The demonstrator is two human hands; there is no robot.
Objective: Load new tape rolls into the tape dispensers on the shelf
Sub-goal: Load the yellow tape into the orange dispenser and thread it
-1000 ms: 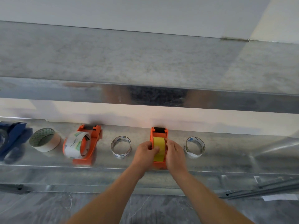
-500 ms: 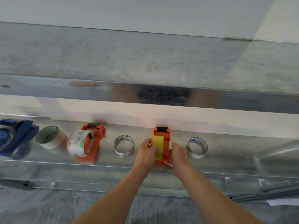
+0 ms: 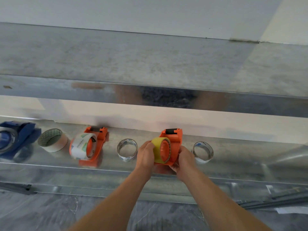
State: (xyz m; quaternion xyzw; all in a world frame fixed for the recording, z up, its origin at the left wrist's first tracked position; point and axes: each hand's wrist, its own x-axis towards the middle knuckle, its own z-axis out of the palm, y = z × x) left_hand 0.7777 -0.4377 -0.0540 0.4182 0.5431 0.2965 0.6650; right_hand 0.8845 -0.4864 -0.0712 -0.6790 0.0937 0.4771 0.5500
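**Steel shelf (image 3: 250, 157), white wall: yellow roll (image 3: 157, 147) on the hub, both hands busy**

A shiny metal shelf runs along a white wall (image 3: 150, 12). A duller upper shelf (image 3: 150, 60) sits above it and a grey marbled floor (image 3: 33, 214) below. Everything is placed here against the held dispenser (image 3: 174, 139), the orange one near the shelf's front lip.

Far to its left lies a blue dispenser (image 3: 16, 139), then a white roll (image 3: 52, 140). Next comes a second orange dispenser (image 3: 96, 147) on its side, carrying a printed roll (image 3: 80, 145). Just left of the held dispenser stands the left ring (image 3: 127, 151), a thin loose roll.

The left hand (image 3: 145, 155) has its fingers wrapped round the yellow roll, which sits over the held dispenser's hub. The right hand (image 3: 184, 158) clasps the dispenser's body from the right and underneath. I cannot tell whether the dispenser rests on the shelf or is lifted. Just right of it stands the right ring (image 3: 203, 152).

Several things could go wrong from here, as I judge it:
- If the roll is not pushed fully down the hub, it could wobble or drop off once released.
- If it is wound the wrong way round, the tape would not feed over the black roller (image 3: 170, 131) at the head.
- The steel looks slick and the lip is close, so a slack right-hand grip could send the dispenser to the floor.
- The left hand is just beside the left ring, and a nudge could set it rolling.
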